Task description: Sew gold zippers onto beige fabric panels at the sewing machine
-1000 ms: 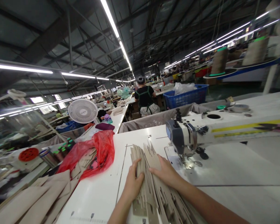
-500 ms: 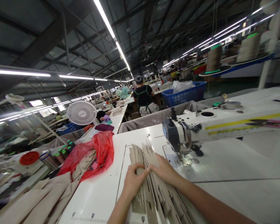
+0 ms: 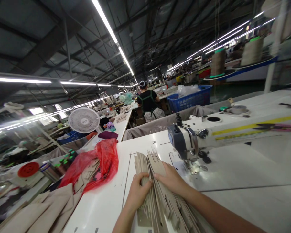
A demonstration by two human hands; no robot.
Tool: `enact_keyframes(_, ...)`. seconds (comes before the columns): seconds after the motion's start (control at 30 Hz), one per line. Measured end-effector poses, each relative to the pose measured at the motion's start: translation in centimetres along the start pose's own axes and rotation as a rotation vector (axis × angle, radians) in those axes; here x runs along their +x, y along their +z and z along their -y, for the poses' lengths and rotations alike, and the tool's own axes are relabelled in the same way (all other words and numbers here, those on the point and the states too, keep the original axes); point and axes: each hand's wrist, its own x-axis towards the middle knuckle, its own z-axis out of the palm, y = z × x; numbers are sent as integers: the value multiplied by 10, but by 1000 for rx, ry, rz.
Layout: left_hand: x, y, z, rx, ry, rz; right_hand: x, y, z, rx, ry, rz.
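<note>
Two bundles of thin beige cut strips, fabric or card, stand on edge side by side on the white sewing table [image 3: 102, 197]. My left hand [image 3: 138, 189] is closed around the left bundle [image 3: 142, 162], its thumb on the near side. On the right bundle [image 3: 156, 160], my right hand [image 3: 173, 179] is clasped over the outer side with its thumb on top. A narrow gap parts the bundles between my thumbs. Their lower ends fan out towards me between my forearms. Right of my right hand is the sewing machine head [image 3: 184, 139], with its needle area lit.
A red plastic bag [image 3: 106, 155] with beige pieces lies left, above larger beige panels [image 3: 50, 207]. Behind are a white fan [image 3: 84, 120], a blue crate [image 3: 190, 98] and a seated person [image 3: 147, 100]. Thread cones [image 3: 217, 63] stand at right; scissors [image 3: 269, 127] rest on the machine arm.
My thumbs, which met over the strips, have moved apart, and the gap between the two bundles shows more. The camera view has shifted slightly.
</note>
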Motion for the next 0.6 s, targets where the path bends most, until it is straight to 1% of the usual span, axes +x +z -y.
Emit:
enact_keyframes(0.1, 0, 2, 4, 4, -16, -8, 1, 3, -3, -27, 12, 3)
enact_keyframes(0.3, -4, 3, 3, -79, 47, -16, 3, 7, -8, -66, 19, -13)
enact_keyframes(0.47, -4, 2, -1, 17, 19, 16, 2, 5, -8, -37, 28, 12)
enact_keyframes(0.6, -2, 3, 0, 39, 22, -6, 3, 3, -7, -7, 25, 36)
